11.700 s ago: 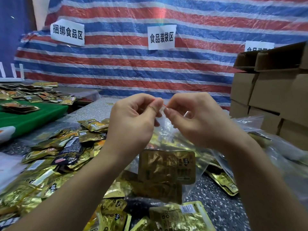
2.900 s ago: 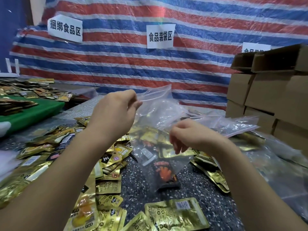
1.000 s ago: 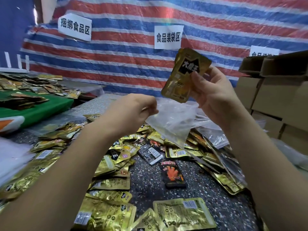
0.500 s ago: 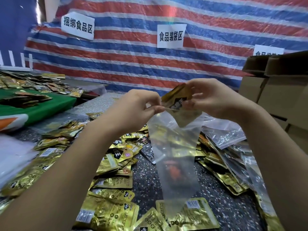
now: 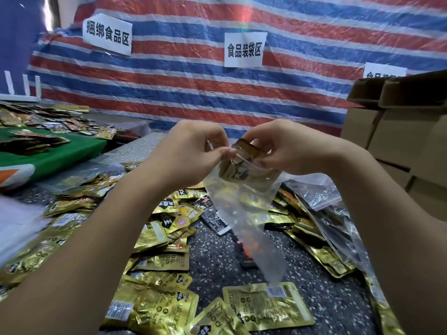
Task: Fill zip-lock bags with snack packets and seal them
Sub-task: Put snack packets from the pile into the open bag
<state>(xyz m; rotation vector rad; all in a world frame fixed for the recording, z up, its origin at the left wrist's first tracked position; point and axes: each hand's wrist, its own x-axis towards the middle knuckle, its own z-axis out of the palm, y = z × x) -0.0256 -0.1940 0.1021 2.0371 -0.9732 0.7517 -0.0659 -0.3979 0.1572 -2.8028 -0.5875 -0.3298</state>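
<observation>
A clear zip-lock bag (image 5: 251,228) hangs in mid-air above the table, its mouth at hand height. My left hand (image 5: 191,153) pinches the left side of the bag's mouth. My right hand (image 5: 287,148) grips a gold snack packet (image 5: 244,168) by its top edge; most of the packet is inside the bag's mouth. Many loose gold snack packets (image 5: 159,238) lie scattered on the speckled table below.
Stacked cardboard boxes (image 5: 406,131) stand at the right. Filled and empty clear bags (image 5: 321,194) lie on the right of the table. A green board (image 5: 55,155) with more packets sits at the left. A striped tarpaulin with paper signs (image 5: 244,49) hangs behind.
My right hand has brought the gold packet down from above and pushed it further into the bag's mouth. My left hand keeps its pinch on the bag, which now hangs straight.
</observation>
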